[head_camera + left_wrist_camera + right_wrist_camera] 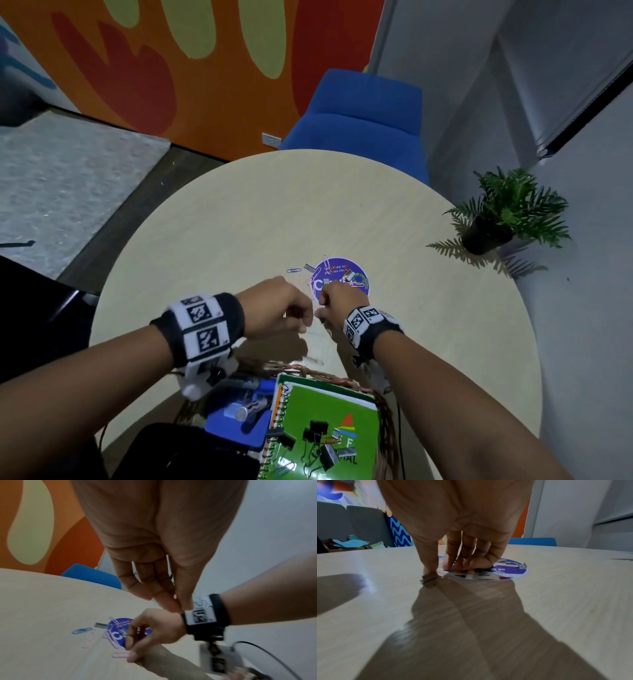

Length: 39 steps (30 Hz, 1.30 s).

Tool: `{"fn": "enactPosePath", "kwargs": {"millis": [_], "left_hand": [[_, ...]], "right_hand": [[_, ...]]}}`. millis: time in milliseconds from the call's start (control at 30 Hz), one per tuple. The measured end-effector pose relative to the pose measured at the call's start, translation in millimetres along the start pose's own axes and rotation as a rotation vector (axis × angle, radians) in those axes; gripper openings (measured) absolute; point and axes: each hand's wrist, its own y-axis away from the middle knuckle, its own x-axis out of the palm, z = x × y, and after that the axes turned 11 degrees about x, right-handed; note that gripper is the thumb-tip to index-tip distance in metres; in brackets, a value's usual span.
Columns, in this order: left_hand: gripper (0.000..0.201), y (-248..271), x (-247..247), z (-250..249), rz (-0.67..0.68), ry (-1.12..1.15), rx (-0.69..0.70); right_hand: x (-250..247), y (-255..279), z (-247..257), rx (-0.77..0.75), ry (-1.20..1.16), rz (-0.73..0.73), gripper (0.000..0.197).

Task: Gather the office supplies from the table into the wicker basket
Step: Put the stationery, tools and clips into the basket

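Observation:
Several coloured paper clips lie scattered on and beside a round purple sticker in the middle of the table. My left hand hovers just above the table with its fingers pinched together, and a thin white clip hangs from them. My right hand is down on the table at the sticker's near edge. Its thumb and curled fingers pinch a clip against the surface. Pink clips lie under its fingertips. The wicker basket stands at the table's near edge, below my wrists.
In the basket are a green spiral notebook with black binder clips on it and blue items. A potted fern stands at the table's right edge. A blue chair is behind the table. A small staple strip lies near the sticker.

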Motion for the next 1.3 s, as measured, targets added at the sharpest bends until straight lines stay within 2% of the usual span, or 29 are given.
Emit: {"fn": "enactPosePath", "kwargs": {"millis": [67,233,333,433,500,567,667,833,933,1033,1133,1233,1300], "left_hand": [[0.01,13,10,-12,0.051,0.034,0.056],[0.018,29,33,-36,0.226,0.066,0.154],[0.021,26,32,-34,0.24,0.054,0.146],[0.024,14,14,-12,0.092,0.07,0.028],[0.023,3,0,9,-0.012,0.017,-0.061],[0.02,-8,-10,32,-0.109,-0.035,-0.156],[0.015,-26,-15,62,-0.221,-0.062,-0.301],[0.013,-56,-3,86,-0.154,-0.084,-0.451],[0.015,-71,6,95,-0.081,-0.121,-0.515],[0.02,-81,9,94,-0.044,-0.148,-0.602],[0.038,-89,13,92,-0.034,-0.123,-0.646],[0.025,-97,16,91,0.044,-0.17,-0.706],[0.018,-102,21,96,0.089,-0.2,-0.703]], "right_hand": [[1,-1,3,0.004,0.016,0.007,0.013],[0,3,8,-0.006,0.076,-0.045,0.023],[-9,10,1,0.007,-0.044,-0.016,0.017],[-27,20,-17,-0.052,-0.226,0.012,0.017],[-39,40,-27,-0.169,-0.27,0.009,0.02],[-48,70,-33,-0.288,-0.247,0.036,0.019],[-47,119,-35,-0.389,-0.087,0.146,0.015],[-34,165,-37,-0.542,0.063,0.255,0.012],[-26,178,-37,-0.624,0.131,0.278,0.027],[-34,171,-35,-0.573,0.09,0.279,0.018],[-44,135,-36,-0.446,-0.051,0.134,0.019],[-47,88,-37,-0.403,-0.047,0.005,0.009],[-38,63,-33,-0.437,0.032,-0.03,0.021]]}}
